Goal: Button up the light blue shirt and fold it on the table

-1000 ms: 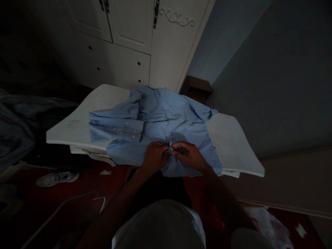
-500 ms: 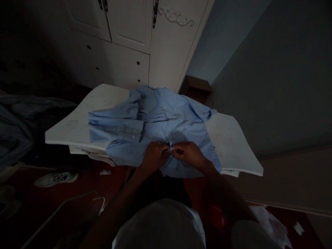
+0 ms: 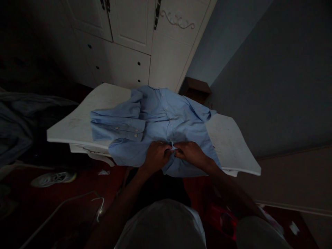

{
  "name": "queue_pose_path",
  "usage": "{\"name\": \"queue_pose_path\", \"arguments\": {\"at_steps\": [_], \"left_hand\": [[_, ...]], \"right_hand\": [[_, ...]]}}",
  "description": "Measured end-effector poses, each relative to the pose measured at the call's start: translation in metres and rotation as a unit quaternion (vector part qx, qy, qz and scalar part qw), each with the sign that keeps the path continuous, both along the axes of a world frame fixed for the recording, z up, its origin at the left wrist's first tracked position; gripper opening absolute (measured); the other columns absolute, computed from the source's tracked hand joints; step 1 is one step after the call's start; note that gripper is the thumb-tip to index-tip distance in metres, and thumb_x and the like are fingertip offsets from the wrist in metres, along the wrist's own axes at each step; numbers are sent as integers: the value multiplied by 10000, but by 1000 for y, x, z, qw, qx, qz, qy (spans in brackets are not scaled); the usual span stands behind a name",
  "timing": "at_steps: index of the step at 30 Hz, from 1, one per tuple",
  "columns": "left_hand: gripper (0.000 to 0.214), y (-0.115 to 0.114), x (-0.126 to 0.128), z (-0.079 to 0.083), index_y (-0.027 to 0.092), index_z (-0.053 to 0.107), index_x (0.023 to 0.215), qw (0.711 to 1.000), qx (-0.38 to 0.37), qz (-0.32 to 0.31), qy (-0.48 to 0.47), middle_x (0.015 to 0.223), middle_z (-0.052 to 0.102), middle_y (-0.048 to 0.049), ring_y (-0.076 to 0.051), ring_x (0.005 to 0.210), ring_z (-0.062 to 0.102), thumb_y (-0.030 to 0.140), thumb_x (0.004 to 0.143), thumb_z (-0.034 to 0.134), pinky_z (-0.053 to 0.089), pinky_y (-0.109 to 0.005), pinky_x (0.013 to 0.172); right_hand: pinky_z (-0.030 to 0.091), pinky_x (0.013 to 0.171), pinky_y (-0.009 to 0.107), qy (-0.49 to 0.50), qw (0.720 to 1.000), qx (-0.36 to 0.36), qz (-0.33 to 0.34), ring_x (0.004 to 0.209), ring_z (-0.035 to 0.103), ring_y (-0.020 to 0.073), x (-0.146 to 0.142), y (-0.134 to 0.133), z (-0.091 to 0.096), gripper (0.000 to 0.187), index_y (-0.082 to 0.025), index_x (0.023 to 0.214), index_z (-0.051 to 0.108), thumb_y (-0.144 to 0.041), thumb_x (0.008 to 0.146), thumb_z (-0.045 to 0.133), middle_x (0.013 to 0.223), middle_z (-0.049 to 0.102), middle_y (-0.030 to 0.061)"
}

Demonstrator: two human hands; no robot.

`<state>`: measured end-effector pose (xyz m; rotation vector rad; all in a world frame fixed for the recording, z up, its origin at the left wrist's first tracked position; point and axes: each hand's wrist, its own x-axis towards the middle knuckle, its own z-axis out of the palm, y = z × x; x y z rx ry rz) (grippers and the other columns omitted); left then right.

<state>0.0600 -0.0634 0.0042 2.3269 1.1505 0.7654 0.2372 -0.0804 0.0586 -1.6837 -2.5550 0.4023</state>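
Note:
A light blue button-up shirt [image 3: 155, 129] lies front side up across a white table [image 3: 70, 121], its collar end toward the wardrobe. One sleeve is folded inward, with the buttoned cuff [image 3: 136, 129] resting on the left part of the shirt. At the lower front edges, my left hand [image 3: 157, 154] pinches the placket from the left. My right hand [image 3: 190, 153] pinches it from the right, fingertips almost touching the left ones. The cloth is lifted slightly between them. Whether a button sits between the fingers is too dark and small to see.
A white wardrobe [image 3: 124, 41] stands behind the table, with a brown box [image 3: 195, 86] beside it. Dark clothing [image 3: 15, 121] hangs at the left. On the red floor are a shoe [image 3: 54, 179], a pale bent tube [image 3: 64, 202] and a red item [image 3: 220, 221].
Both hands stay at the same spot on the shirt placket, with only slight finger movement. The view has shifted a little.

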Motion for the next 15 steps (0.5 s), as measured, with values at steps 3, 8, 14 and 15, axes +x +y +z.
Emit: {"name": "queue_pose_path", "arguments": {"at_steps": [3,8,14,15], "left_hand": [[163,1,-2,-2,209,730,919,1000,-7,-12,-14,912,746,-35,-222,888,664,296,906,592,461,-379,833],[146,2,-5,-4,232,738,921,999,-20,-17,-24,914,751,-27,-214,905,663,275,893,602,460,-355,846],[171,0,-9,-1,230,737,921,998,-25,-27,-50,893,744,-22,-205,867,666,366,870,646,462,-338,817],[194,0,-9,-1,230,737,920,998,-23,-23,-50,888,742,-21,-207,865,666,397,856,662,463,-339,813]], "right_hand": [[346,598,217,141,987,-72,20,604,522,118,10,5,-3,136,-192,834,667,-195,879,540,650,593,-35],[329,552,214,303,941,-149,17,573,433,102,21,8,-19,223,-179,812,617,-345,920,516,626,466,-51],[353,577,218,367,917,-159,-10,615,448,106,17,5,-32,252,-182,814,605,-399,922,537,672,480,-41],[367,588,220,380,912,-157,-17,622,465,108,16,5,-33,258,-181,807,610,-406,917,546,677,503,-37]]}}
